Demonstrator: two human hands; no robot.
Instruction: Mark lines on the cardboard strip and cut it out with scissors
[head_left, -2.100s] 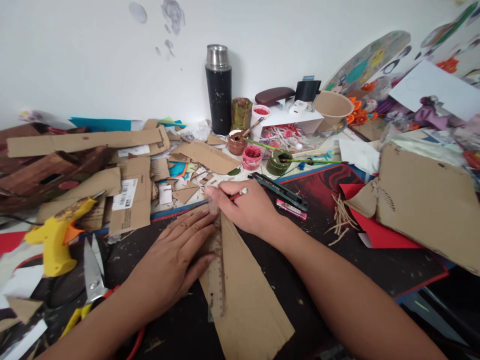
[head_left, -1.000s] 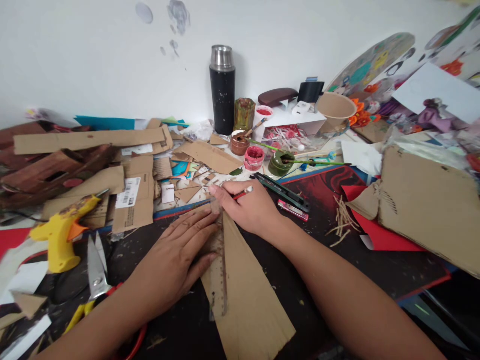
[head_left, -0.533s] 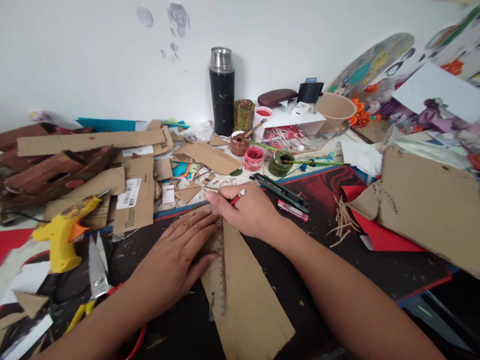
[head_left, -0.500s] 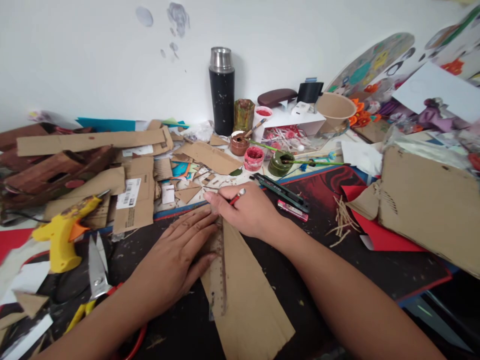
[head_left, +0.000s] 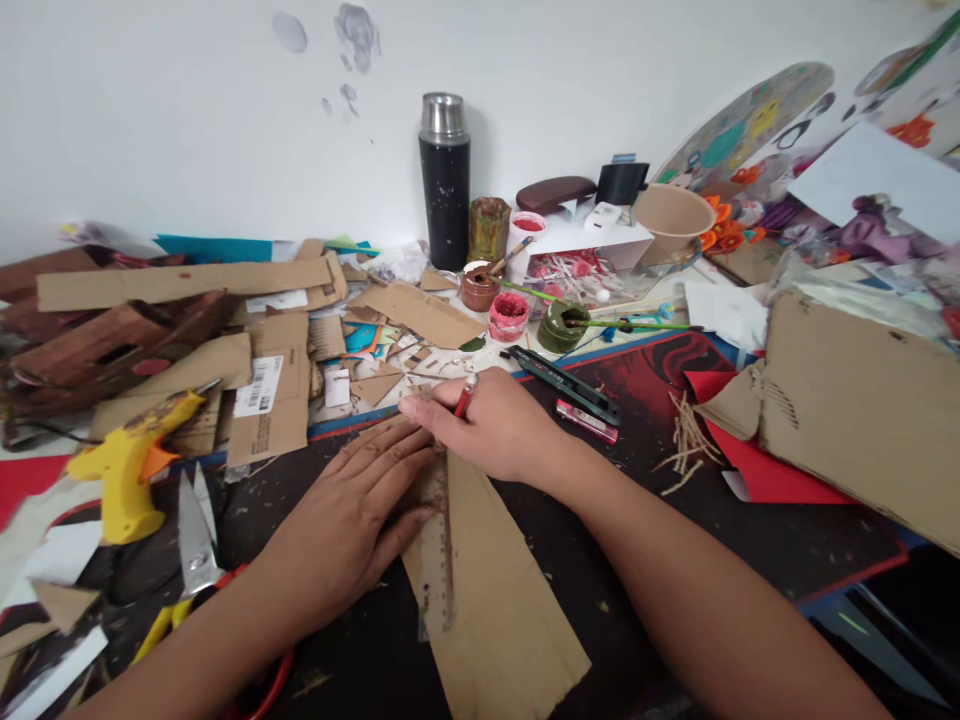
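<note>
My left hand lies flat with its fingers stretched over a clear ruler, pressing it onto a brown cardboard strip. The ruler runs lengthwise along the strip's left part. At the far end of the ruler, my right hand is closed around a red pen, whose upper end sticks up above the fingers. Its tip is hidden behind the hand. Both hands touch or nearly touch near the top of the strip.
Yellow glue gun and scissors lie left. A green cutter and pink blade case are right of my right hand. Behind stand paint pots and a black flask. A cardboard box sits right.
My right hand has shifted slightly left, and the pen has tilted more upright. My left hand, the ruler and the cardboard strip have stayed in place.
</note>
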